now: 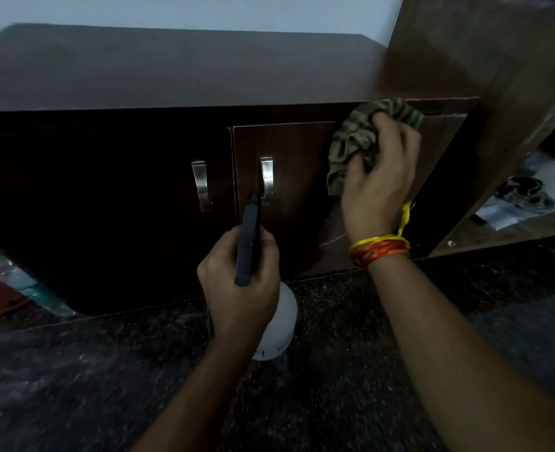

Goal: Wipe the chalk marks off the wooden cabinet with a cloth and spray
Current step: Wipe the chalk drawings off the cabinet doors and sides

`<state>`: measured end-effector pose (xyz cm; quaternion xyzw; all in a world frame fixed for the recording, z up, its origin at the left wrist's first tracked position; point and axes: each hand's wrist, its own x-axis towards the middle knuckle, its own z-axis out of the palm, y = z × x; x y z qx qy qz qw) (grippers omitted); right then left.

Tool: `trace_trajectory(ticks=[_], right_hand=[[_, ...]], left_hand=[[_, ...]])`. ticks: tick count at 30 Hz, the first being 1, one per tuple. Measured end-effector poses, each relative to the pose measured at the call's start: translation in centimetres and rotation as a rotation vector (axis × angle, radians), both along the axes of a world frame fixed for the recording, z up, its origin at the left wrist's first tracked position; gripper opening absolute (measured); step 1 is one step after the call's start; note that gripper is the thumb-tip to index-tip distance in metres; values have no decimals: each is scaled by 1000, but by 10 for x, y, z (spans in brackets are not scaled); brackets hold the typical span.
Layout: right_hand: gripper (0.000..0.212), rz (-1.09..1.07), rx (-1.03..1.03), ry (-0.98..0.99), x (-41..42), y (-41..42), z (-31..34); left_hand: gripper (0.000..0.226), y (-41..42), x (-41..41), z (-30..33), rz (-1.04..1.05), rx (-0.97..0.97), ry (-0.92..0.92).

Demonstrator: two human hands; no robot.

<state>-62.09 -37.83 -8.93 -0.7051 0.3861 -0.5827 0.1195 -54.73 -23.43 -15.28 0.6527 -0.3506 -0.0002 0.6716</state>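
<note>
- While the dim light is leaving much of the dark wooden cabinet (139, 177) in shadow, both hands are showing clearly in front of its doors.
- The right hand (378, 181) is closing its fingers around a bunched olive-green striped cloth (361, 138), pressing it against the upper part of the right-hand door (289, 148), near that door's top edge.
- The cloth is crumpling into folds, with its loose end hanging down below the thumb, beside the door face.
- Orange and yellow threads (380, 247) are circling the right wrist, one yellow end sticking upward.
- The left hand (240, 282) is wrapping tightly around the neck of a spray bottle (282, 321), fingers curled fully about it.
- The bottle's white body is sitting below and behind the hand, over the dark speckled floor (73, 386); whether it is resting on the floor is unclear.
- The black spray head (249, 243) is lying long and narrow, its long axis running away from the person, with the nozzle pointing at the door just beside the right metal handle (266, 179).
- A second metal handle (201, 184) is showing on the neighbouring door to the left.
- Any chalk marks are too faint to make out in this light.
</note>
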Motion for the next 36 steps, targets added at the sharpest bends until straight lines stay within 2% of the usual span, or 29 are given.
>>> trace_trajectory(ticks=[7,14,17,21,25,32,36], right_hand=[[44,-22,-2,24,4,1,-22],[37,40,186,178,-10,6,-97],[38,45,147,148,-10,3,-89],[36,30,-8,66,-2,-6,-55],[34,8,-63,89,1,-9,-56],[24,75,131,214,-9,-1,-131],[25,83,166,223,-12,2,-132]], left_hand=[[41,-8,-4,-4,26,12,-13],[37,-14,-17,-17,3,46,7],[38,-17,-16,-16,8,53,1],[36,-22,-13,-16,22,44,7],[33,-21,-12,-21,13,50,44],[37,-20,-8,-25,12,88,28],[37,-20,-6,-24,13,70,15]])
